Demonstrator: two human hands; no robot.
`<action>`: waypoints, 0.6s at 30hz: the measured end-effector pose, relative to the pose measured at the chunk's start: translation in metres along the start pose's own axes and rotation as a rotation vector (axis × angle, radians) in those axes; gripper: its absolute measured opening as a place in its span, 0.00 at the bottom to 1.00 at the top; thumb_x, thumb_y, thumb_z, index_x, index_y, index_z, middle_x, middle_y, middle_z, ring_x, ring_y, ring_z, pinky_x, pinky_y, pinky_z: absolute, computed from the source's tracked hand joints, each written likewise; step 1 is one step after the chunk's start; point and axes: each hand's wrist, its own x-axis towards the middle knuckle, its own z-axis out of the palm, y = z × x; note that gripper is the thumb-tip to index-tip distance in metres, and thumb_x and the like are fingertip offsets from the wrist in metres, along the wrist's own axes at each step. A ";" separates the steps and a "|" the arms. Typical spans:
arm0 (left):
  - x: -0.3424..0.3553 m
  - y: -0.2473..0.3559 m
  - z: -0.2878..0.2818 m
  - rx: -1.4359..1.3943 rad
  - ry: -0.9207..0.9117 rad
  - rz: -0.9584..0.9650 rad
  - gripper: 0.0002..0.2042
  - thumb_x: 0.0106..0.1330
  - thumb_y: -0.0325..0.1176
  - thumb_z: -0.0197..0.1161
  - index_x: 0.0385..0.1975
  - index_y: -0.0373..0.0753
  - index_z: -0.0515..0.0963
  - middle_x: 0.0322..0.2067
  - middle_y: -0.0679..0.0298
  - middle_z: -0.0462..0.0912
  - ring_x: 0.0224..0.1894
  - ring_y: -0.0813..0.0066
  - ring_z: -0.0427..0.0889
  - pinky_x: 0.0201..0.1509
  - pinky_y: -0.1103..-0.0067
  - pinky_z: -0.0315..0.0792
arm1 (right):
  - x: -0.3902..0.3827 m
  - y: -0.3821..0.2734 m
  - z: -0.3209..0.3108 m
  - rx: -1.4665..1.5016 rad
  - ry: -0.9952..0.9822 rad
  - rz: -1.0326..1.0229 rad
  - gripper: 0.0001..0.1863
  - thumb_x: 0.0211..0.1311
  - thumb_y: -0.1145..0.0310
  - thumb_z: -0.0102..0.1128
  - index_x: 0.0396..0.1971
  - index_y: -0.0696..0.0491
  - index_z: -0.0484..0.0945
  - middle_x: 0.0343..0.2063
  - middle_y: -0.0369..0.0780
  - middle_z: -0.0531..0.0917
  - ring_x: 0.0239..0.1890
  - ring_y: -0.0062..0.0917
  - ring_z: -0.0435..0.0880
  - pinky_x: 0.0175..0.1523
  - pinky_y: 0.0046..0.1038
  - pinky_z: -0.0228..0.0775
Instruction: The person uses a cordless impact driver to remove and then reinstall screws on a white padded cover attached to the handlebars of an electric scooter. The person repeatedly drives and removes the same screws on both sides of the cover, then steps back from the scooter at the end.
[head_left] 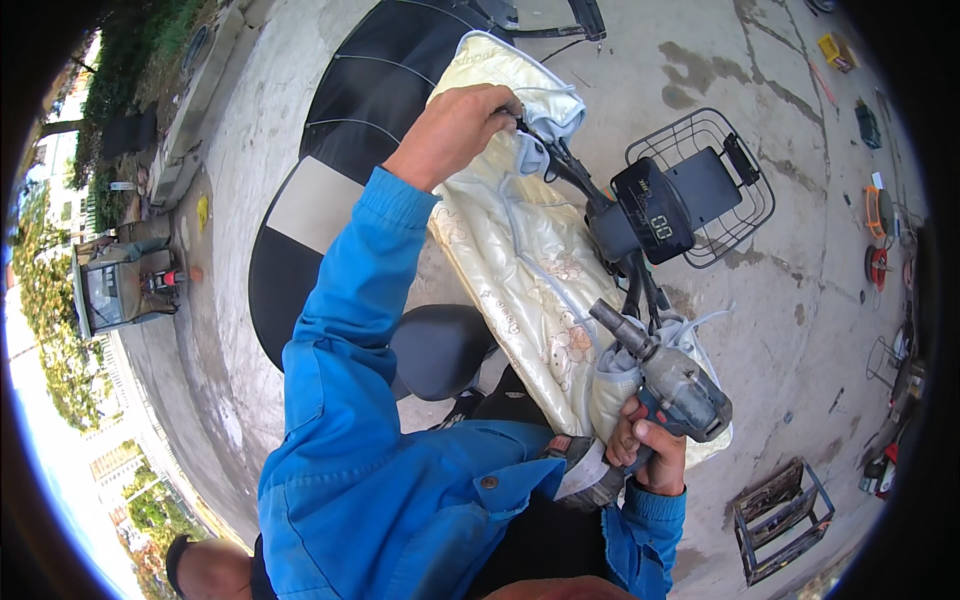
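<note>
My left hand (pixel 455 130) reaches forward in a blue sleeve and grips the left handlebar end of an electric scooter, where a cream quilted cover (pixel 510 250) wraps over the bars. My right hand (pixel 650 450) holds a grey cordless impact wrench (pixel 670 385) by its handle, its nose pointing up toward the wiring below the scooter's black display panel (pixel 650 215). The black seat (pixel 440 345) lies below the cover.
A wire front basket (pixel 715 185) sits ahead of the display. A black and white canopy (pixel 330 190) lies on the concrete at left. A metal frame stand (pixel 780 515) rests at lower right; tools and cable reels line the right edge. A small vehicle (pixel 120 285) is parked far left.
</note>
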 end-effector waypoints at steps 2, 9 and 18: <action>0.002 -0.004 0.004 0.041 0.008 0.089 0.06 0.74 0.25 0.67 0.47 0.35 0.87 0.45 0.54 0.90 0.48 0.48 0.90 0.55 0.65 0.82 | 0.000 0.000 0.000 0.000 -0.001 -0.002 0.24 0.65 0.64 0.73 0.54 0.61 0.76 0.20 0.36 0.72 0.17 0.23 0.71 0.24 0.32 0.65; 0.008 -0.007 0.021 0.132 0.039 0.075 0.06 0.73 0.26 0.67 0.45 0.36 0.88 0.45 0.53 0.89 0.48 0.48 0.89 0.54 0.63 0.81 | -0.001 -0.001 -0.003 0.042 -0.013 0.005 0.24 0.66 0.66 0.74 0.54 0.63 0.77 0.21 0.38 0.74 0.19 0.26 0.73 0.27 0.33 0.68; 0.008 -0.002 0.029 0.149 0.091 -0.024 0.08 0.71 0.30 0.71 0.46 0.37 0.86 0.43 0.54 0.90 0.45 0.46 0.90 0.52 0.60 0.82 | -0.001 -0.001 -0.003 0.063 -0.024 0.012 0.23 0.67 0.67 0.74 0.54 0.64 0.77 0.21 0.39 0.74 0.20 0.27 0.75 0.29 0.34 0.69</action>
